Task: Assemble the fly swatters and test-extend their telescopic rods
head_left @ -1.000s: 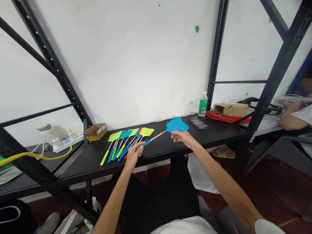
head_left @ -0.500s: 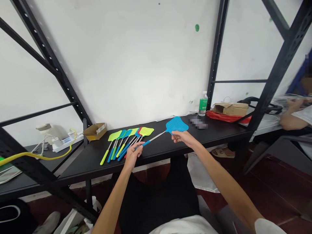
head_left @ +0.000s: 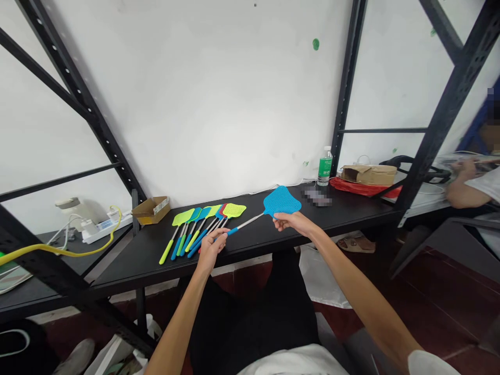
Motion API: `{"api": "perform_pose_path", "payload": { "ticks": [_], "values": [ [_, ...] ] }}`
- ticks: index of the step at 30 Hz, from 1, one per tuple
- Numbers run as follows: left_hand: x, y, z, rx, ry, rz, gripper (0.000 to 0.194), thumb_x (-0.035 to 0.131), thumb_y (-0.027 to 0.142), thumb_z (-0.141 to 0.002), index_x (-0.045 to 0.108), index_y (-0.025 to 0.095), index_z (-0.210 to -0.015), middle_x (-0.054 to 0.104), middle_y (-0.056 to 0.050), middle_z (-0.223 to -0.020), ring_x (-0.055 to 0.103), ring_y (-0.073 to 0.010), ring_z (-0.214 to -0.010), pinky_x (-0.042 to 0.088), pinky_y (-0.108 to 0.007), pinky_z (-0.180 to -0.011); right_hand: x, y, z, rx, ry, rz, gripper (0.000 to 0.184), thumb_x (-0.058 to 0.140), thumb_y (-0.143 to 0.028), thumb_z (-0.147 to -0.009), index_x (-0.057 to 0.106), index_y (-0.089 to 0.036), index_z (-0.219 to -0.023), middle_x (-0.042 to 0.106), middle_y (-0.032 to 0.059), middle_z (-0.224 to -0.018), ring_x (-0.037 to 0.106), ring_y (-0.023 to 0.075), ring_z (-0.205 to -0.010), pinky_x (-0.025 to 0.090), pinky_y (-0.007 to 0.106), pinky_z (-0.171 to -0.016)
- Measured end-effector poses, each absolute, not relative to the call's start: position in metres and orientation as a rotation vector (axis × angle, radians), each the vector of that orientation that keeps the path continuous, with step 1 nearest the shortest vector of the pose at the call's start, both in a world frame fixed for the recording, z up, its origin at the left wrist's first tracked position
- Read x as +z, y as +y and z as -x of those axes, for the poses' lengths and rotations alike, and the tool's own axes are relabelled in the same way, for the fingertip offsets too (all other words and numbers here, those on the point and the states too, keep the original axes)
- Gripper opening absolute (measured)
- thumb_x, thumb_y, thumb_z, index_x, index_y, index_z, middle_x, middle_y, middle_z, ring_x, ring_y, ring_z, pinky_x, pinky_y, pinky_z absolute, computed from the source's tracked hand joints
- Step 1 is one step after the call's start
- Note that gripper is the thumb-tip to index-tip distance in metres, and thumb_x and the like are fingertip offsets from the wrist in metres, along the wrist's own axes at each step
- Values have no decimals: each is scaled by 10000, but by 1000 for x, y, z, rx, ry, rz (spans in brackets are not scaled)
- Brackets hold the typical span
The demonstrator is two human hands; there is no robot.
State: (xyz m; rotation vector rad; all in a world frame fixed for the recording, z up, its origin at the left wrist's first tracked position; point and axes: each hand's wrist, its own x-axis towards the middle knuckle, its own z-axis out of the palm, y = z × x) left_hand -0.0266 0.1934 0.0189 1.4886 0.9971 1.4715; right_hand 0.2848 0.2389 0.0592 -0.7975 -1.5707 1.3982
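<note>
A blue fly swatter (head_left: 282,200) is held up in front of me above the front of the black table, its metal shaft slanting up to the right. My left hand (head_left: 213,242) is closed around its blue handle. My right hand (head_left: 289,222) pinches the lower edge of the perforated blue head, fingers curled under it. Beside my left hand, several more fly swatters (head_left: 194,234) lie in an overlapping row, with yellow-green, blue, green and red parts. Their heads point toward the wall, and my left hand partly covers the rightmost handles.
On the black table (head_left: 128,263) stand a small open cardboard box (head_left: 151,210) at left and a water bottle (head_left: 324,167) at right. Another cardboard box (head_left: 369,174) rests on red plastic. Black rack posts (head_left: 437,112) frame both sides. A person's arm (head_left: 466,190) shows far right.
Both hands keep hold of the blue fly swatter, which has shifted very slightly left. The swatters on the table lie as before.
</note>
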Motion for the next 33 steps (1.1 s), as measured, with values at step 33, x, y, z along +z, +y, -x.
{"api": "perform_pose_path", "payload": {
  "ticks": [33],
  "values": [
    [19, 177, 7, 1108, 2147, -2464, 371, 418, 188, -921, 724, 192, -1130, 698, -136, -962, 594, -311, -953, 361, -395, -817, 32, 248, -256, 1372, -1614, 948, 284, 641, -438, -852, 682, -158, -889, 654, 31, -676, 579, 95, -563, 487, 199, -566]
  ]
}}
